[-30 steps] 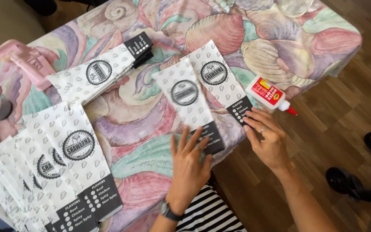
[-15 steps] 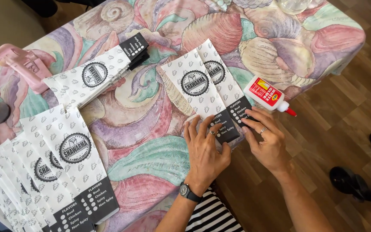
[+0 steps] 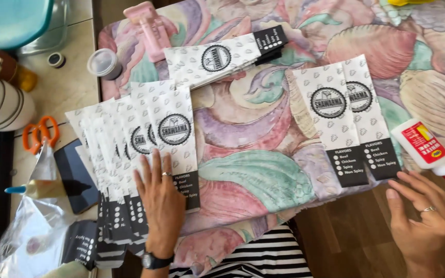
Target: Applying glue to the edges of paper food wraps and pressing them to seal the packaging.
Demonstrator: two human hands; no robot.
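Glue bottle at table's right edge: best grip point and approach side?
Grip the white body of the glue bottle across its flat sides, coming from above. It lies flat with its red nozzle pointing right and down off the table edge, near the right hand; the body is widest.

The left hand [image 3: 161, 206], pressed a moment ago on the black ends of the two paper sleeves [image 3: 347, 126] near the glue bottle [image 3: 424, 146], now lies flat across the table on the fanned stack of sleeves [image 3: 130, 170]. The right hand [image 3: 421, 219] has slid off the pair and sits just below them. The view has swung left, revealing scissors [image 3: 40, 135].
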